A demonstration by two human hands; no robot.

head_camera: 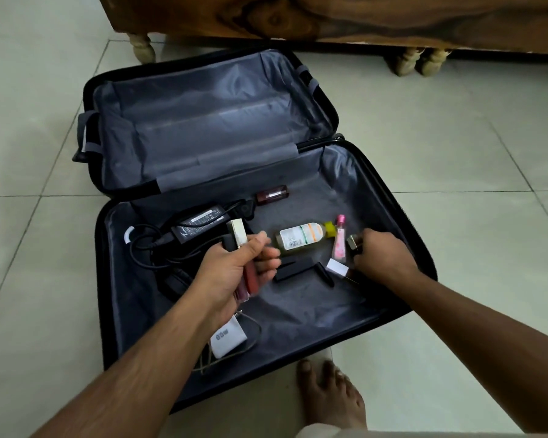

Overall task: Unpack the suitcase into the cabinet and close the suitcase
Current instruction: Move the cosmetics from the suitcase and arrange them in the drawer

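A black suitcase [389, 191] lies open on the tiled floor, grey lining showing. My left hand [234, 273] grips several lip-gloss tubes [244, 286] over the near half. My right hand [383, 257] pinches a small dark bottle with a gold cap [353, 242] at the right side. Between my hands lie a clear bottle with a yellow cap [301, 237], a pink spray vial [340, 241], black tubes [293, 271] and a small white box [336, 267]. The far half [203, 121] holds nothing.
A black power adapter with cables [200, 227] lies at the left of the near half, a white charger with a cord [227, 339] near the front, a small brown bottle [272, 194] by the hinge. The wooden cabinet [329, 17] stands behind. My bare foot [329, 393] rests in front.
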